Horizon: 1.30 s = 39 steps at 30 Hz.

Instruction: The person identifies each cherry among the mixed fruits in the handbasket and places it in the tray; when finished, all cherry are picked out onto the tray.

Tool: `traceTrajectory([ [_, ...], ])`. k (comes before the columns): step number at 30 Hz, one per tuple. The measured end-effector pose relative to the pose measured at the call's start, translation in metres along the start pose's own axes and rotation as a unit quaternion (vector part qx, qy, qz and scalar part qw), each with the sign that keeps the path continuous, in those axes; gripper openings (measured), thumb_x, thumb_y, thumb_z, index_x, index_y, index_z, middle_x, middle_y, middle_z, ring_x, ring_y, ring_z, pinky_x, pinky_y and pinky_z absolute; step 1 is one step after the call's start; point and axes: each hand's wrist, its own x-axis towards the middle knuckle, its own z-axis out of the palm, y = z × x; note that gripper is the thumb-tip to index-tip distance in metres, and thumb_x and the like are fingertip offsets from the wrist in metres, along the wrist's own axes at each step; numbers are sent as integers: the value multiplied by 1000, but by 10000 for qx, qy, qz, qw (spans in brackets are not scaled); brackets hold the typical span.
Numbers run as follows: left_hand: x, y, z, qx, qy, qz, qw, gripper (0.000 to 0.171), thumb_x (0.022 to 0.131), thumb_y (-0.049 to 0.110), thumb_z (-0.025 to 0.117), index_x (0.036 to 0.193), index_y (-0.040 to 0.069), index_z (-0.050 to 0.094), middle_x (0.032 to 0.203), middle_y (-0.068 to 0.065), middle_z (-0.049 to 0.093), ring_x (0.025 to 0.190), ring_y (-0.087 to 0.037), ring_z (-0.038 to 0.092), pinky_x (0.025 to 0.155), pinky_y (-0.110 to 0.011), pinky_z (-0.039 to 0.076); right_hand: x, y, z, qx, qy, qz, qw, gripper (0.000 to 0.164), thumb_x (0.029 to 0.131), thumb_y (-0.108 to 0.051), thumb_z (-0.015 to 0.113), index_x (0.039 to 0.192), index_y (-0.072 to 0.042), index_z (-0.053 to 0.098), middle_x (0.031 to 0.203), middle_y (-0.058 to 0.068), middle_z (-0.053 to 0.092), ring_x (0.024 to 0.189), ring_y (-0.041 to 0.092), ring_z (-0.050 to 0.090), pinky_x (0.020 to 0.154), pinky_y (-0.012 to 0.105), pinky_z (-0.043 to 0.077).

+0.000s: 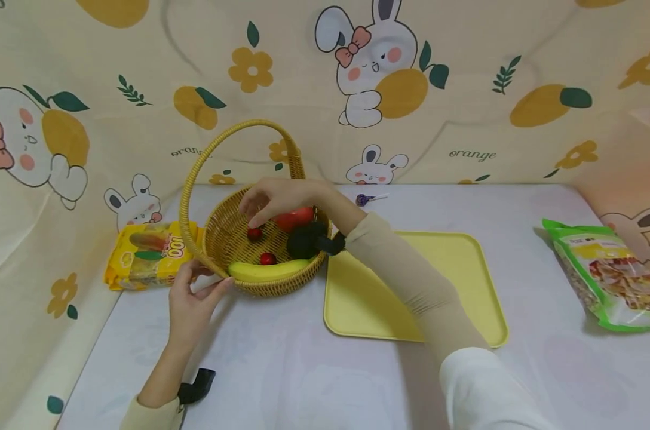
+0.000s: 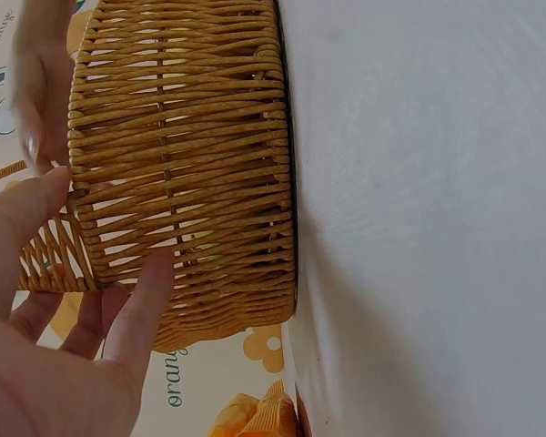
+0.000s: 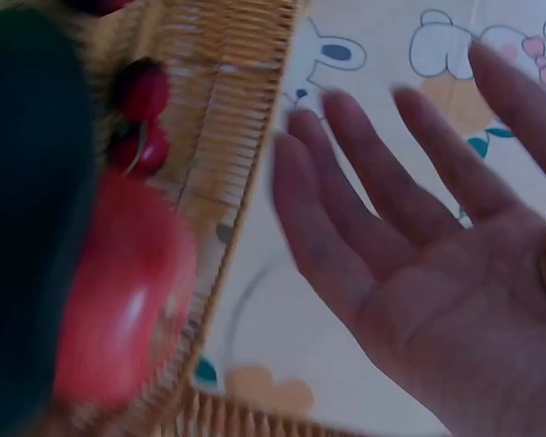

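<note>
In the head view, a wicker basket with a tall handle stands at left of centre. My left hand grips its rim at the handle's foot; the left wrist view shows thumb and fingers on the weave. Over the basket hovers my right hand; in the right wrist view its fingers are loosely spread and hold nothing. Inside lie a banana, red cherries, a red round fruit and a blurred dark green object of unclear kind.
A yellow tray lies right of the basket, partly under my right arm. Behind it is a wrapped lollipop. A yellow packet sits left of the basket, and a green-edged bag at far right. A patterned cloth hangs behind.
</note>
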Motion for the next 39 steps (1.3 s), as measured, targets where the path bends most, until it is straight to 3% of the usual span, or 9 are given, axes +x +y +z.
traceTrajectory([
  [5, 1, -7, -1, -60, -41, 25, 10000, 50, 81, -14, 74, 126, -9, 53, 113, -13, 55, 104, -17, 54, 77, -18, 59, 31, 5, 10, 622, -668, 636, 9938, 35, 94, -16, 71, 127, -7, 65, 120, 11, 67, 109, 26, 63, 92, 44, 58],
  [8, 1, -7, 0, -60, -69, 102, 9999, 51, 81, -14, 74, 126, -10, 52, 113, -14, 55, 104, -17, 55, 77, -19, 59, 43, 12, 16, 633, -901, 888, 9899, 37, 94, -16, 69, 129, -5, 64, 121, 13, 66, 110, 29, 62, 93, 47, 57],
  [16, 1, -7, 0, -106, -101, 178, 9997, 51, 80, -16, 74, 127, -9, 52, 116, -22, 54, 104, -16, 55, 77, -18, 59, 53, 28, 27, 764, -1419, 1586, 9741, 37, 96, -17, 68, 127, 1, 63, 119, 8, 60, 120, 32, 55, 98, 49, 54],
  [22, 1, -7, -1, -63, -103, 93, 9999, 51, 81, -15, 74, 126, -9, 52, 116, -20, 55, 104, -16, 56, 77, -19, 59, 52, 37, 31, 933, -1611, 1703, 9676, 29, 98, -14, 63, 123, 2, 65, 113, 8, 61, 118, 33, 54, 95, 50, 56],
  [34, 1, -9, -2, 49, -115, 142, 9998, 51, 81, -13, 75, 127, -9, 52, 113, -12, 55, 103, -16, 56, 77, -19, 60, 51, 39, 33, 956, -1826, 1734, 9630, 13, 95, -12, 68, 104, -4, 70, 105, 8, 64, 91, 20, 59, 87, 44, 60],
  [39, 0, -9, -3, 112, -120, 178, 9997, 52, 81, -12, 76, 127, -9, 52, 113, -13, 55, 103, -15, 56, 77, -19, 59, 53, 40, 33, 826, -1992, 1702, 9615, 17, 94, -6, 69, 110, 0, 69, 100, 6, 64, 88, 14, 59, 87, 42, 60],
])
